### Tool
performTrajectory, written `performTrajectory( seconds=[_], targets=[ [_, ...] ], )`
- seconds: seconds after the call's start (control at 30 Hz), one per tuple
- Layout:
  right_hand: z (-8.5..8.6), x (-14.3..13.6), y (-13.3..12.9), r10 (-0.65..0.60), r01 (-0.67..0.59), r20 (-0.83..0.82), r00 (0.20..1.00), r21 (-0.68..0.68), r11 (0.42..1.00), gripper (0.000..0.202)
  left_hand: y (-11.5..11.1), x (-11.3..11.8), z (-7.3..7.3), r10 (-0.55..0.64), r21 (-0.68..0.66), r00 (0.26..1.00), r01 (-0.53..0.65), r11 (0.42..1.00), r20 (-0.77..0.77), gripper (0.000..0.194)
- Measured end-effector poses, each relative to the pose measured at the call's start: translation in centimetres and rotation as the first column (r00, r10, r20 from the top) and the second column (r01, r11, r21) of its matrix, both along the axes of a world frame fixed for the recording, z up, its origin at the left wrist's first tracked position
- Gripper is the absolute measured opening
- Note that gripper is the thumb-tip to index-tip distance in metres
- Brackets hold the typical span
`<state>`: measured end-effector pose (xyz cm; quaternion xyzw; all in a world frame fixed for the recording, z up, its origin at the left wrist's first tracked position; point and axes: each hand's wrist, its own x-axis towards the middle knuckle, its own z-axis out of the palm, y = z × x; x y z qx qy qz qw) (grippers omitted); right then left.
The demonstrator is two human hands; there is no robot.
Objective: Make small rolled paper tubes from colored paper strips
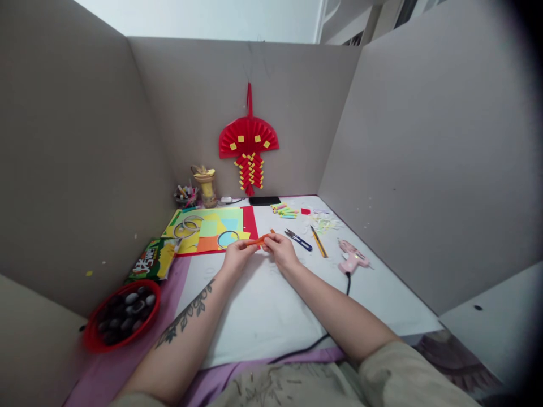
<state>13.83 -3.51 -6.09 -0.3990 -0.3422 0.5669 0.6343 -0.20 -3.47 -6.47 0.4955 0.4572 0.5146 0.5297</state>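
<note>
Held between my two hands, over the middle of the white-covered table, is a narrow orange paper roll. The fingers of my left hand pinch its left end. My right hand grips the other end, and its fingertips hide part of the paper. Just right of my right hand lie blue thread snips and a yellow craft knife. Left of my hands, sheets of coloured paper are spread out with tape rolls on top.
A pink glue gun with a black cord lies at the right. Behind are small paper rolls, paper scraps and a black phone-like slab. A red bowl and a snack bag stand left. A red paper fan ornament hangs on the grey partition.
</note>
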Motion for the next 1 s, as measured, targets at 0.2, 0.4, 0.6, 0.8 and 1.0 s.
performTrajectory(
  seconds=[0.2, 0.4, 0.6, 0.8, 1.0],
  targets=[
    [0.15, -0.14, -0.18, 0.015, -0.014, 0.020, 1.000, -0.021, 1.000, 0.021, 0.15, 0.48, -0.54, -0.058, -0.038, 0.991, 0.063, 0.997, 0.124, 0.031],
    [0.51, 0.24, -0.13, 0.067, -0.068, -0.006, 0.998, -0.024, 0.997, 0.030, 0.12, 0.29, -0.22, -0.054, -0.112, 0.949, 0.093, 0.989, 0.310, 0.032],
    [0.52, 0.67, -0.09, 0.178, -0.187, 0.134, 0.975, 0.061, 0.980, 0.029, -0.29, 0.06, 0.23, -0.053, -0.157, 0.916, 0.125, 0.980, 0.397, 0.031],
    [0.08, 0.65, 0.14, 0.139, -0.145, 0.123, 0.983, 0.046, 0.988, 0.023, -0.35, 0.37, 0.28, -0.111, -0.110, 0.939, 0.155, 0.982, 0.324, 0.032],
    [0.05, 0.56, 0.19, 0.122, -0.127, 0.143, 0.982, 0.029, 0.991, 0.024, -0.27, 0.72, -0.17, -0.098, -0.057, 0.963, 0.116, 0.992, 0.250, 0.032]
  ],
)
